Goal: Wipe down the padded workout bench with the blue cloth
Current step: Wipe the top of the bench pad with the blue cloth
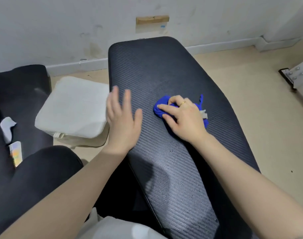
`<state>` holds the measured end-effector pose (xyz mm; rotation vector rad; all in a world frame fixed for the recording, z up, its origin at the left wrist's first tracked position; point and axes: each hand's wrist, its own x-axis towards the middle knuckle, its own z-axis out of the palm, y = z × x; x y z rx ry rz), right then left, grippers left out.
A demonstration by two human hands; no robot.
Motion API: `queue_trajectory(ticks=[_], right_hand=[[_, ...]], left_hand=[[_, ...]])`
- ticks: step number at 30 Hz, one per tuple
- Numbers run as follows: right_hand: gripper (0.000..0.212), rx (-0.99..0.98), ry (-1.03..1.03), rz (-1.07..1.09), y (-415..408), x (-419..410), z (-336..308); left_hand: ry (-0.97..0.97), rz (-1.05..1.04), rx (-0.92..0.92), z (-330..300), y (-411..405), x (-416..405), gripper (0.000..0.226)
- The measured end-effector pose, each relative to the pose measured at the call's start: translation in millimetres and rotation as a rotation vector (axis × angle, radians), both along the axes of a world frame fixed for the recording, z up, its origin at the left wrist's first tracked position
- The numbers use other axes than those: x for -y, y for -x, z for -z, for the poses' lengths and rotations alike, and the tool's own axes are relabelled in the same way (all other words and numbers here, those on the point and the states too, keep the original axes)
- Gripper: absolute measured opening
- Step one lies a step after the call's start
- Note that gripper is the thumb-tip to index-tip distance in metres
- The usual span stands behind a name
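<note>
The padded workout bench (157, 66) is dark with a ribbed surface and runs from my lap toward the wall. A crumpled blue cloth (162, 103) lies on the middle of the pad, with a white tag at its right side. My right hand (183, 118) presses down on the cloth, fingers curled over it, a ring on one finger. My left hand (122, 118) is flat and blurred at the bench's left edge, fingers apart, holding nothing. The near part of the pad looks lighter and speckled.
A white cushion-like bag (73, 107) sits on the floor left of the bench. A dark padded seat (21, 94) with small items is at far left. My knee in black leggings (43, 169) is lower left. A metal bracket (292, 76) stands at right.
</note>
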<state>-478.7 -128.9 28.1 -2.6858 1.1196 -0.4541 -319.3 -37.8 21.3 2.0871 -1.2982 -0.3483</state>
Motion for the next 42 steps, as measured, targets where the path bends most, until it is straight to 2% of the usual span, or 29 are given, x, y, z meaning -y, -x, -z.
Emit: queue_trajectory(ticks=[2,5,7,8,11,13,16,19,21,24,26,28,30,33,35,38,40,42], right_hand=[[0.030,-0.004,-0.018,-0.105,10,-30,-4],[0.028,-0.014,-0.102,-0.313,36,-57,-7],[0.029,-0.032,-0.090,-0.354,47,-43,-4],[0.030,-0.035,-0.058,-0.298,48,-31,-2],[0.035,-0.014,0.034,0.060,45,2,1],[0.036,-0.020,0.048,0.157,43,-4,0],[0.031,-0.059,0.012,-0.038,55,-41,-4],[0.029,-0.096,-0.041,-0.205,76,-47,-4],[0.031,-0.100,-0.010,-0.096,80,-23,0],[0.035,-0.066,0.031,0.262,75,15,3],[0.035,-0.063,-0.007,0.354,71,14,0],[0.036,-0.069,-0.003,0.253,73,-11,-2],[0.035,-0.076,-0.007,0.062,83,-38,-4],[0.033,-0.147,0.019,-0.113,105,-25,-2],[0.034,-0.124,0.075,0.079,116,2,5],[0.033,-0.025,-0.003,0.572,122,28,10],[0.033,-0.045,-0.024,0.587,116,17,7],[0.037,-0.074,0.009,0.401,110,-8,5]], left_hand=[[0.020,0.188,0.183,0,8,-5,0.054],[-0.091,0.236,0.174,-1,14,-9,0.057],[-0.135,0.264,0.227,0,16,-12,0.059],[-0.166,0.286,0.255,-1,17,-13,0.060],[-0.266,0.318,0.292,-8,23,-19,0.076],[-0.314,0.344,0.325,-16,27,-22,0.094],[-0.393,0.381,0.356,-23,30,-21,0.113],[-0.407,0.395,0.384,-26,35,-19,0.108],[-0.406,0.408,0.416,-29,38,-15,0.104],[-0.455,0.419,0.433,-29,39,-13,0.101],[-0.439,0.406,0.401,-27,41,-17,0.105],[-0.396,0.387,0.380,-25,45,-21,0.108],[-0.378,0.364,0.372,-24,49,-20,0.104],[-0.343,0.344,0.315,-25,53,-13,0.093],[-0.298,0.366,0.265,-25,55,-9,0.086],[-0.296,0.424,0.236,-24,60,-3,0.085],[-0.328,0.457,0.261,-24,64,0,0.087],[-0.334,0.476,0.273,-22,66,1,0.088]])
